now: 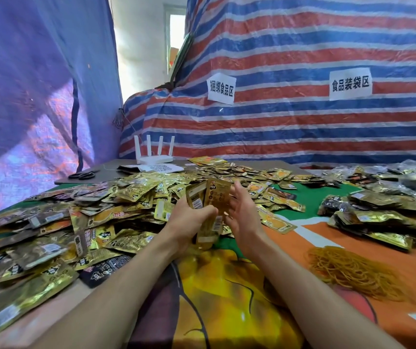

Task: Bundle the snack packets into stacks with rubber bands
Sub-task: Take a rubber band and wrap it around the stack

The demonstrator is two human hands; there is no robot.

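Observation:
My left hand point(189, 222) grips a small upright stack of gold and brown snack packets point(210, 197) at the middle of the table. Just right of the stack, my right hand point(242, 210) has its fingers straight and its palm turned toward the packets. A big heap of loose gold and brown packets point(81, 217) covers the table's left side. A pile of tan rubber bands point(352, 270) lies at the right, near my right forearm.
More packets point(383, 210) are piled at the right, some bundled. A white router point(154, 157) and black scissors point(82, 175) sit at the back left. The table carries an orange, green and yellow cloth point(227, 285). Striped tarpaulin point(302, 59) hangs behind.

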